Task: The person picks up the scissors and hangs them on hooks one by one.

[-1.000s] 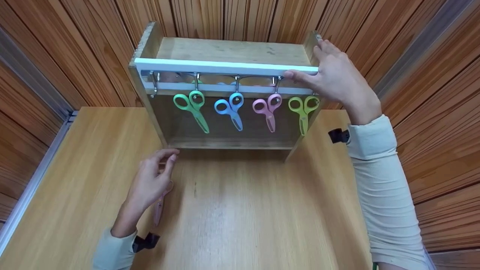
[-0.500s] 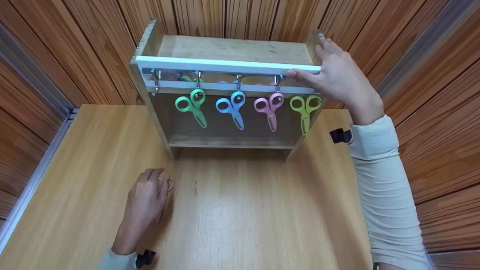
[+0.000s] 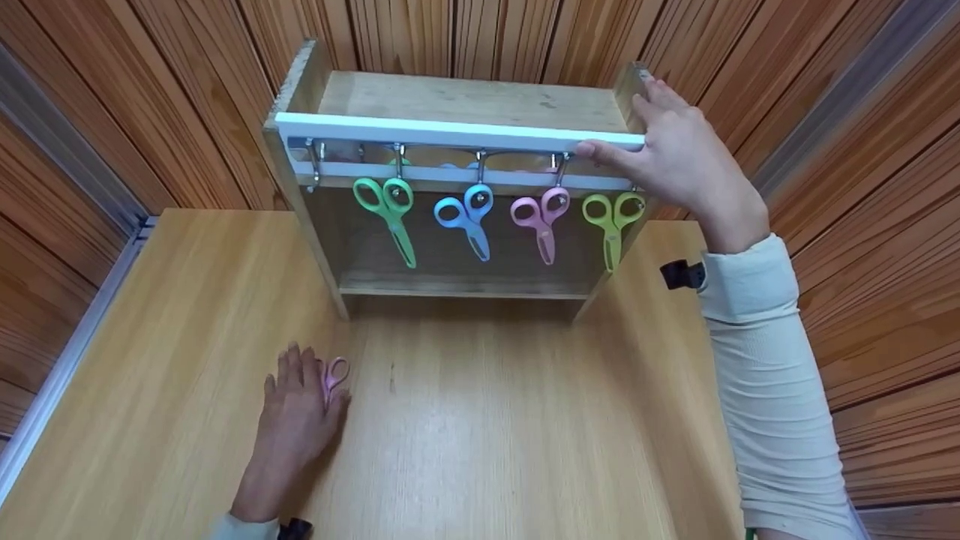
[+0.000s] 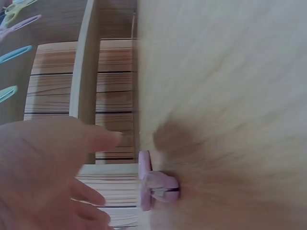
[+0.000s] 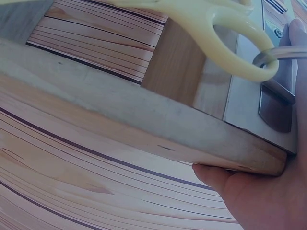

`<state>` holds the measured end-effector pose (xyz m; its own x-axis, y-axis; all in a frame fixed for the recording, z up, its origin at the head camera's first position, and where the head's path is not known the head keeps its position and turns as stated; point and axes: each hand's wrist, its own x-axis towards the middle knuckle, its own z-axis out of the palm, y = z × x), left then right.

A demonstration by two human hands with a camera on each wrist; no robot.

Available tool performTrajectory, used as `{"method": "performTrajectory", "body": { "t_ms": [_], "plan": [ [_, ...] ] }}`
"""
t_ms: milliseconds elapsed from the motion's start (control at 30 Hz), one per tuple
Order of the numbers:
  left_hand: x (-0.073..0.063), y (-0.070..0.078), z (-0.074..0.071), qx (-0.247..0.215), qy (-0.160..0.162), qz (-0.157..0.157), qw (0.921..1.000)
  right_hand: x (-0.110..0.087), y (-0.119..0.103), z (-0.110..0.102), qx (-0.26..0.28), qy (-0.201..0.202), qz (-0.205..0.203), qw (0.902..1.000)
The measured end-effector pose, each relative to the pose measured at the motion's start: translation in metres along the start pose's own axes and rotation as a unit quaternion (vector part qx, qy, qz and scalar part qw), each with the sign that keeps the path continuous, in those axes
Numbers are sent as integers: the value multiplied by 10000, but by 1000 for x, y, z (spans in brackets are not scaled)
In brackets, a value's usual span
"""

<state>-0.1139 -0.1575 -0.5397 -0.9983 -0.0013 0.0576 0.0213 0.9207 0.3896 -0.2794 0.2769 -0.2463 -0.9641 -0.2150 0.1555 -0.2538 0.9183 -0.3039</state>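
Note:
My left hand (image 3: 295,412) is low over the left of the table, fingers spread and fairly straight. Pink scissors (image 3: 335,375) lie on the table beside its thumb and fingers, their blades hidden under the hand. In the left wrist view the pink scissors (image 4: 159,187) lie just past the fingertips, not gripped. My right hand (image 3: 690,154) holds the upper right corner of a wooden rack (image 3: 465,101), thumb on the white front rail (image 3: 435,133) and fingers along the side board. From the rail's hooks hang green (image 3: 390,214), blue (image 3: 469,217), pink (image 3: 544,221) and yellow scissors (image 3: 613,225).
At the rail's left end, a metal hook (image 3: 313,166) carries nothing. The rack stands on a wooden table (image 3: 465,435) against slatted wood walls (image 3: 487,37). Metal strips (image 3: 67,360) edge the left side.
My left hand has come down and back from beside the rack's left foot to the pink scissors on the table, fingers spreading. The green scissors swung slightly. My right hand stayed put.

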Motion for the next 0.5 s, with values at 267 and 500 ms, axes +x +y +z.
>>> {"method": "performTrajectory", "body": {
  "t_ms": [267,500],
  "plan": [
    [0,-6,6,148,-660,-206,9975,0,-2,3,52,11,15,10000],
    [1,-3,10,97,-796,-307,9963,2,-5,4,60,10,-27,10000]
  ]
}}
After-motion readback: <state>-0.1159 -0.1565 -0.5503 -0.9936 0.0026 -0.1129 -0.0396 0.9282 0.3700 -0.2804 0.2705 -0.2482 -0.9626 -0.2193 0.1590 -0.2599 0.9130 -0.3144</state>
